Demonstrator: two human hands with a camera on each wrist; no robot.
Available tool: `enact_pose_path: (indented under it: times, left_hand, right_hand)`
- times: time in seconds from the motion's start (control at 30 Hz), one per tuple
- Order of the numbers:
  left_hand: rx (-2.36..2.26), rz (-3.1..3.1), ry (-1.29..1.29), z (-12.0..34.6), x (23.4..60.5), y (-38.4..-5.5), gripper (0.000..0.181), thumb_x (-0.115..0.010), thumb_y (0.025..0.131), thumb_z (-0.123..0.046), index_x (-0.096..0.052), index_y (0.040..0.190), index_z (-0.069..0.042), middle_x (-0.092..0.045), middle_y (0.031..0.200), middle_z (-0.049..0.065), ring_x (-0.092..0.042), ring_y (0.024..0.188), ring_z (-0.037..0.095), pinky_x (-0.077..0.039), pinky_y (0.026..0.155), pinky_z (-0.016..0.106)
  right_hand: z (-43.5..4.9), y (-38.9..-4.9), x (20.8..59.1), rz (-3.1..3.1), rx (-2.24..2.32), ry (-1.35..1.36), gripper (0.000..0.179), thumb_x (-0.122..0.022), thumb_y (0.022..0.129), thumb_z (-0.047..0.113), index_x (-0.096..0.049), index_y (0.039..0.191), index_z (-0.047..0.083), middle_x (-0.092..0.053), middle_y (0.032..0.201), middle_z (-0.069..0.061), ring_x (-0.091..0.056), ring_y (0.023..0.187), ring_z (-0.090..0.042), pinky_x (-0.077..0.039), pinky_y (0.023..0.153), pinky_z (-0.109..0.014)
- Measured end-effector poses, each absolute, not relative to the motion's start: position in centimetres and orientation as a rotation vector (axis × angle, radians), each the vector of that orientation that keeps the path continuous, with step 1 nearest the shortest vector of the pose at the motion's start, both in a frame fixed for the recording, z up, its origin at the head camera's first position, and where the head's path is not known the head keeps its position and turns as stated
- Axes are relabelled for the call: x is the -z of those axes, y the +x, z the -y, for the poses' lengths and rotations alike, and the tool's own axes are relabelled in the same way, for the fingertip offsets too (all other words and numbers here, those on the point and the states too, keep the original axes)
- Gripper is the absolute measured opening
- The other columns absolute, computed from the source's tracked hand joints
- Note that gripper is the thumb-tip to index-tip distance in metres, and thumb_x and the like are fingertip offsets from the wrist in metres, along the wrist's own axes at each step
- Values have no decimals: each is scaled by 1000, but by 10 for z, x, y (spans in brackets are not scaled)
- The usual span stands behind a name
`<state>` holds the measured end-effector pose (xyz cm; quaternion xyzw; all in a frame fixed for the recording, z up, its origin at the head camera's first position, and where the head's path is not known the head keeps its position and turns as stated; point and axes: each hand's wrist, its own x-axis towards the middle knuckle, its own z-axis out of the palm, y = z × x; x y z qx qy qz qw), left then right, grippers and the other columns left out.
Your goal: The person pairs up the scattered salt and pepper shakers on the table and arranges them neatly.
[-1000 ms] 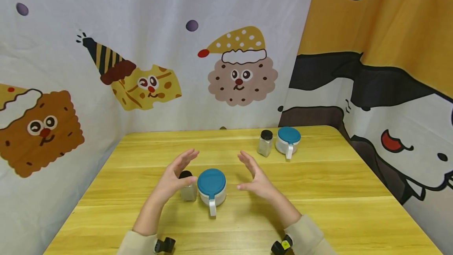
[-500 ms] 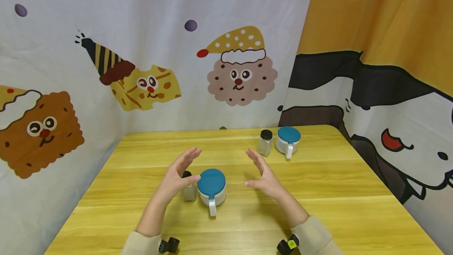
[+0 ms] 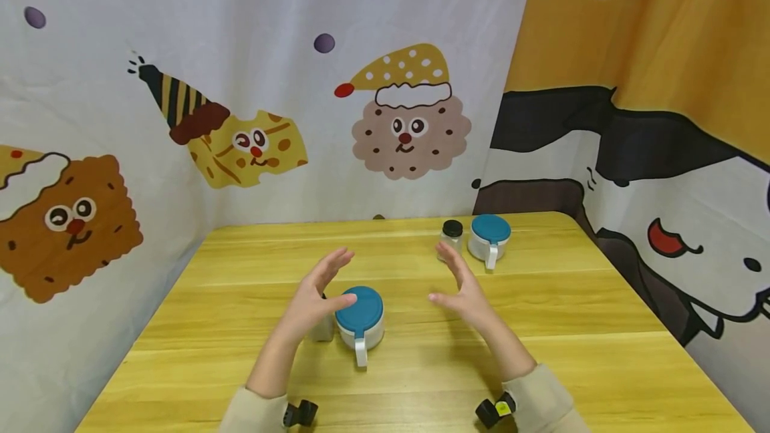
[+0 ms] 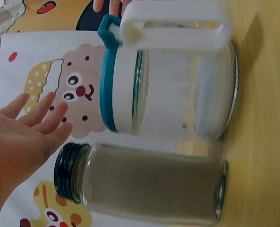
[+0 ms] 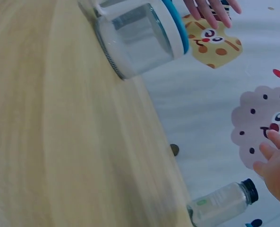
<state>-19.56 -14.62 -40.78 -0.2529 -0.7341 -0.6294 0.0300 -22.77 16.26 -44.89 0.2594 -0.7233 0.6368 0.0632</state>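
Midway across the table stands a glass jar (image 3: 360, 316) with a blue lid and white handle. Close on its left is a square glass bottle (image 4: 149, 184) with a black cap, mostly hidden behind my left hand in the head view. My left hand (image 3: 314, 303) hovers over the two, fingers spread and relaxed, its thumb overlapping the blue lid in the head view. To the jar's right, my right hand (image 3: 468, 296) hangs in the air with nothing in it. Its fingertips overlap the farther black-capped bottle (image 3: 452, 228) in the head view.
A second blue-lidded jar (image 3: 490, 232) stands at the back right beside the farther bottle. The wooden table (image 3: 240, 259) ends at a cartoon-printed curtain (image 3: 252, 39). A small black camera (image 3: 301, 413) is worn on each wrist.
Both hands have drifted to the right and slightly away from the body. The left hand now covers more of the near bottle. The jars and bottles stay where they were.
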Motion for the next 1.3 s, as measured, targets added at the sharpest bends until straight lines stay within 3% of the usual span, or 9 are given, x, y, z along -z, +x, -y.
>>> enact_pose_path:
  times: [0.2, 0.73, 1.07, 1.3]
  left_hand:
    - [1956, 2247, -790, 133, 406, -199, 75, -74, 83, -7, -35, 147, -12, -41, 147, 11, -31, 137, 26, -16, 111, 52]
    - [1992, 2282, -687, 108, 404, -200, 74, -72, 85, -4, -35, 148, -17, -41, 147, 9, -31, 137, 21, -18, 112, 46]
    - [2060, 2270, -655, 89, 379, -187, 72, -69, 86, 0, -31, 148, -3, -41, 145, 15, -32, 136, 28, -20, 112, 44]
    - [2039, 2268, -669, 78, 379, -188, 71, -69, 87, -4, -31, 147, -2, -42, 145, 16, -33, 136, 28, -22, 111, 43]
  right_hand:
    - [-172, -229, 443, 2198, -1865, 715, 93, -80, 78, 13, -22, 150, 3, -27, 152, -19, -17, 141, -35, -8, 110, -59]
    - [-193, -232, 435, 2195, -1766, 599, 87, -72, 80, -6, -22, 151, 3, -25, 152, -19, -19, 140, -35, -11, 111, -54]
    - [-200, -236, 427, 2188, -1743, 524, 84, -71, 82, -6, -22, 150, 1, -27, 151, -20, -20, 140, -34, -13, 112, -48]
    - [-203, -234, 417, 2195, -1739, 482, 81, -68, 83, -7, -22, 149, 0, -27, 151, -20, -20, 140, -32, -11, 113, -46]
